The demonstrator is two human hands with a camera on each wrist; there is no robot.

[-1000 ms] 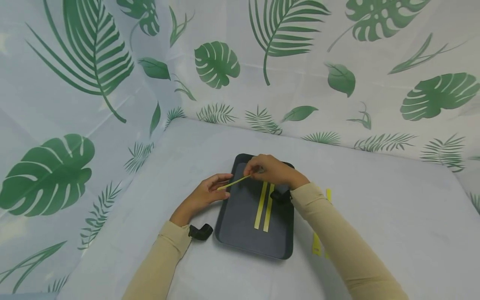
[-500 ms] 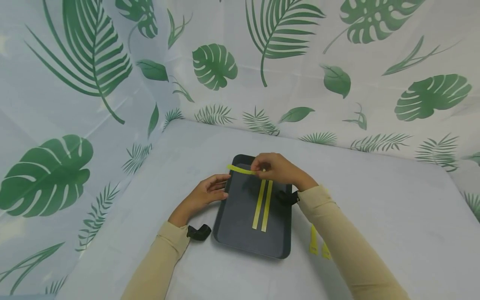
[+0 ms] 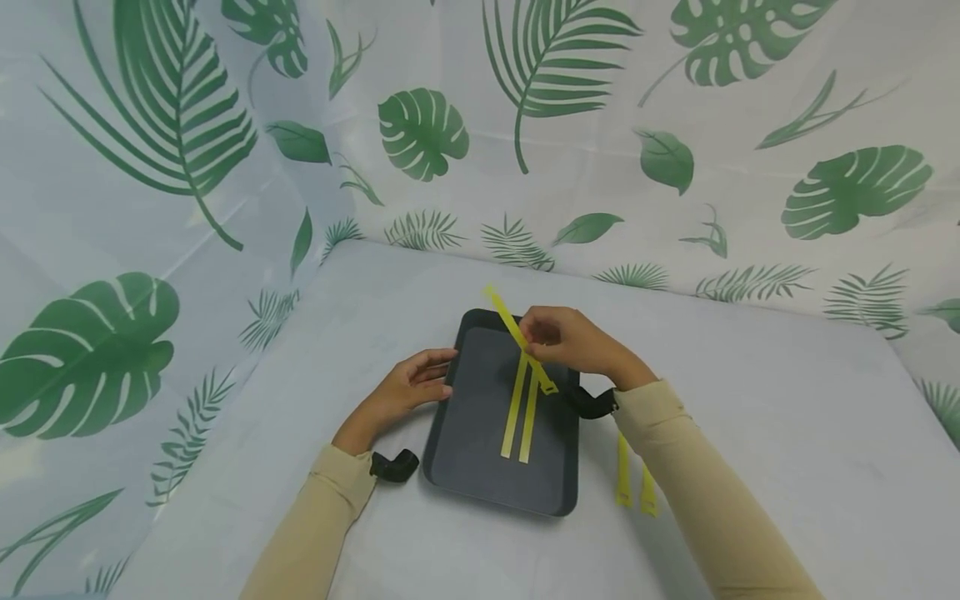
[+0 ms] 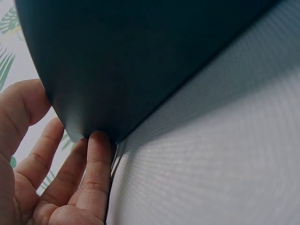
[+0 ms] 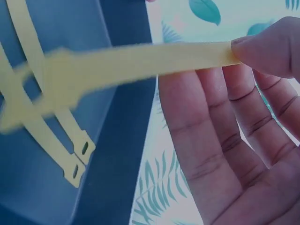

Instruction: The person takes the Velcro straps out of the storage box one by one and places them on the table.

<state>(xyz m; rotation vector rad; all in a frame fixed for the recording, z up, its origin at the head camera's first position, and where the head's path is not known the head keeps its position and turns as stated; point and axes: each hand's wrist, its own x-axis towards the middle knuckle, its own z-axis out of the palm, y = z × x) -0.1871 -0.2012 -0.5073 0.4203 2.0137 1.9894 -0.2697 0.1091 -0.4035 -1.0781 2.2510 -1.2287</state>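
1. I see right hand (image 3: 573, 342) pinching a strip (image 3: 507, 317) above the tray (image 3: 472, 433); left hand (image 3: 408, 387), relaxed, touches its left side.
2. Right sleeve (image 3: 712, 500) part-covers outer strips (image 3: 624, 477).
3. Only right-wrist view shows slots (image 5: 85, 148) on inner strips (image 3: 513, 421).

White surface (image 3: 765, 433), with a creased back wall (image 3: 600, 196) right behind it and a left wall (image 3: 217, 325) along its left side; green palm fronds (image 3: 180, 100) and split leaves (image 3: 82, 362) on both; light's pretty soft, kinda bluish left of the surface, greyer behind it.
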